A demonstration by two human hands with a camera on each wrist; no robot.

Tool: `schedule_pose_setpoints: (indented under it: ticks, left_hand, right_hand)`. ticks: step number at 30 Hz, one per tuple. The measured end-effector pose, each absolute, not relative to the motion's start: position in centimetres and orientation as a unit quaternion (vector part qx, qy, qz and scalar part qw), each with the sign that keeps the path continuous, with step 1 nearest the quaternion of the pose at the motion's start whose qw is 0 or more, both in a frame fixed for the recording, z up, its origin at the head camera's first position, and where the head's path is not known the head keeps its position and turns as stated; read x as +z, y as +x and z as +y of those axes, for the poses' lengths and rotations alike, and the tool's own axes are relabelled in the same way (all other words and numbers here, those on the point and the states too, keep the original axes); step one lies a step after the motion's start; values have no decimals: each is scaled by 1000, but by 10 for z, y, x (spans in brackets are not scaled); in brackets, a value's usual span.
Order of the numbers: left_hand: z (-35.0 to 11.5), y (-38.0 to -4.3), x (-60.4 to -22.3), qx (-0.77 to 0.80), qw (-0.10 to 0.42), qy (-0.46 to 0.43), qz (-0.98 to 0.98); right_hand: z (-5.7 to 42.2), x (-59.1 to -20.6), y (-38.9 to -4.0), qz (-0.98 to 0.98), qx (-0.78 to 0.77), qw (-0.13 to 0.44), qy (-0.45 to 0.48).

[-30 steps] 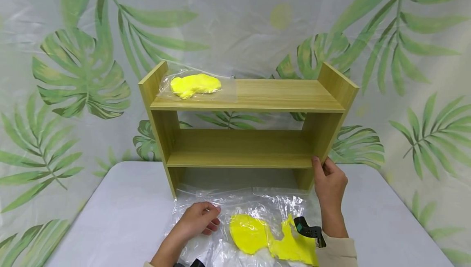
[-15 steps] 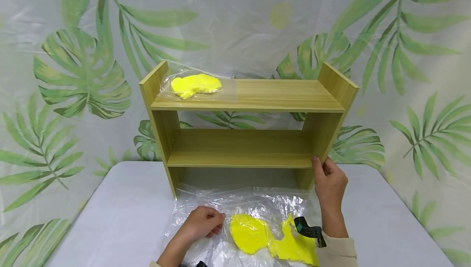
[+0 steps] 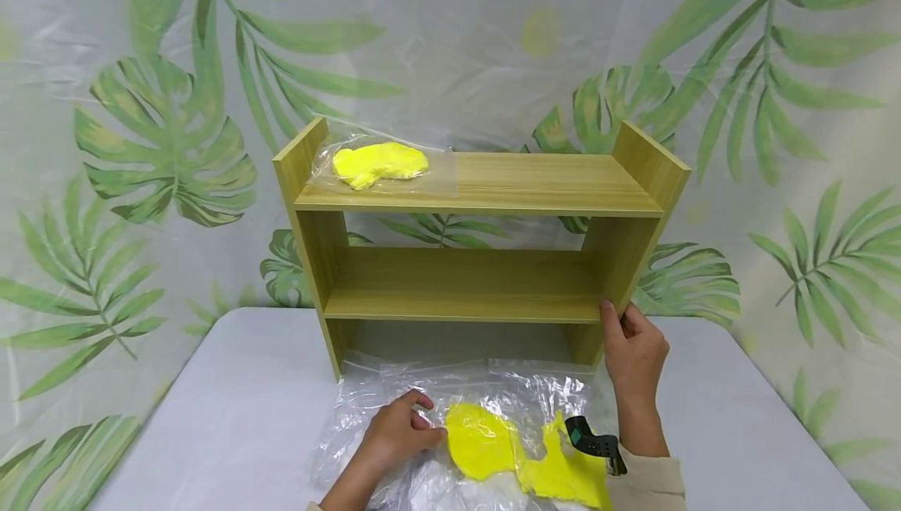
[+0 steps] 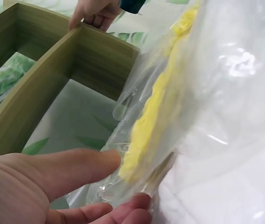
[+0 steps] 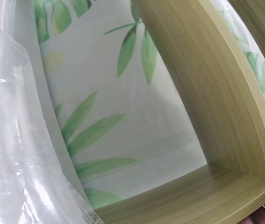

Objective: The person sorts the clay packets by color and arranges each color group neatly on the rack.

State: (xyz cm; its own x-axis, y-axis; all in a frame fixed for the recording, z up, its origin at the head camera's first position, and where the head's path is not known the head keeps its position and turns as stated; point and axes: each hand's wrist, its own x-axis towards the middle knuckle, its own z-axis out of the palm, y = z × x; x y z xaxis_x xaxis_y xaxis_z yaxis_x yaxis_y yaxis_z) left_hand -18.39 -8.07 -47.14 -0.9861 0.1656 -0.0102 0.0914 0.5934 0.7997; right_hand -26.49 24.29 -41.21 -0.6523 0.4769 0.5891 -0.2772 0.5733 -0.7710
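At the lower middle of the head view, my left hand (image 3: 398,434) is beside a clear plastic bag holding a flattened yellow lump (image 3: 480,440), like soft clay. Its thumb and index finger are spread apart. In the left wrist view, the thumb (image 4: 88,169) lies by the edge of the yellow lump (image 4: 146,126), with the other fingertips below; whether they touch the plastic is unclear. My right hand (image 3: 635,354) grips the right side panel of the wooden shelf (image 3: 464,317), thumb at the front and fingers behind.
Another bagged yellow lump (image 3: 380,163) lies at the left of the top shelf. A ragged yellow piece (image 3: 566,476) and bags with white contents (image 3: 486,493) lie at the front of the white table (image 3: 246,386). A leaf-patterned cloth (image 3: 464,49) hangs behind.
My left hand has moved right toward the flattened yellow lump, and its thumb and index finger have spread apart. The right hand stays on the shelf panel.
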Motion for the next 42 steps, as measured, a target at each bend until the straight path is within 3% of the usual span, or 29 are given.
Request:
schedule_pose_setpoints:
  ticks: [24, 36, 42]
  left_hand:
    - [-77, -188, -475, 527, -30, 35, 849]
    - [-78, -190, -475, 610, 16, -4, 792]
    - [-79, -190, -474, 579, 3, -47, 814]
  right_hand:
    - [244, -413, -266, -783, 461, 413, -60]
    - [243, -412, -265, -782, 462, 414, -58]
    - [243, -412, -265, -783, 466, 408, -59]
